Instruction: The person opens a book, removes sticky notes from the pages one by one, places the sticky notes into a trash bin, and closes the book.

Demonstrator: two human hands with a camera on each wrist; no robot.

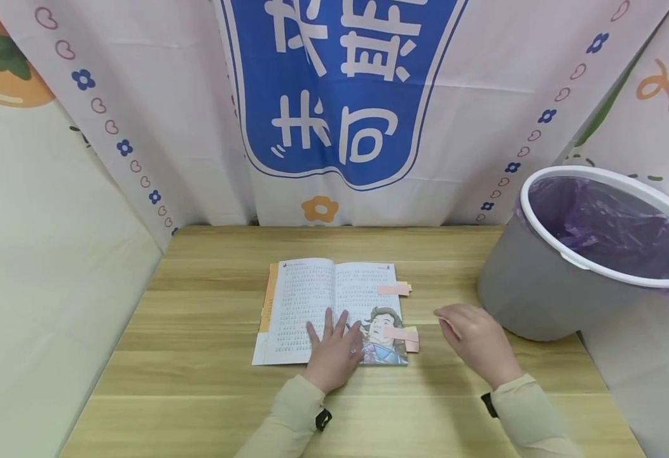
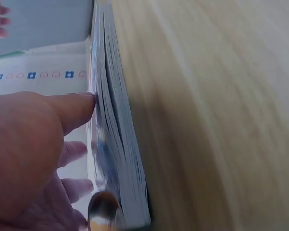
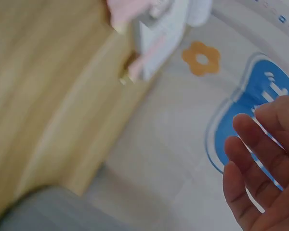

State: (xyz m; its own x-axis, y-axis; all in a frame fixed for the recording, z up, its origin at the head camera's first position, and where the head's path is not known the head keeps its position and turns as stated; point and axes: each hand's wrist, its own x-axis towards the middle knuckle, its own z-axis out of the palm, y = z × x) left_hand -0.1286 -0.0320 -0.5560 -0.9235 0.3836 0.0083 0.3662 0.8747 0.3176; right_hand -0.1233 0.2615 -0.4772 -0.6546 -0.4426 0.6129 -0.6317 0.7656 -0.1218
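Observation:
An open book [image 1: 303, 305] lies on the wooden table, printed text on both pages and a drawn figure [image 1: 381, 318] low on the right one. My left hand [image 1: 334, 359] rests across its lower middle with fingers spread. In the left wrist view, the thick edge of the pages [image 2: 116, 130] runs beside that hand. Two pink paper tabs, an upper one [image 1: 393, 290] and a lower one [image 1: 401, 334], stick out past the right page with bits of yellow behind them. To the right of the book, my right hand [image 1: 480, 340] hovers with loosely bent fingers [image 3: 250, 163], holding nothing.
A grey bin [image 1: 517, 286] with a white rim and a purple bag liner [image 1: 609, 216] stands at the right, just beyond my right hand. Behind the table [image 1: 197, 331] hangs a printed cloth [image 1: 197, 127] with a blue sign. A pale wall closes the left side.

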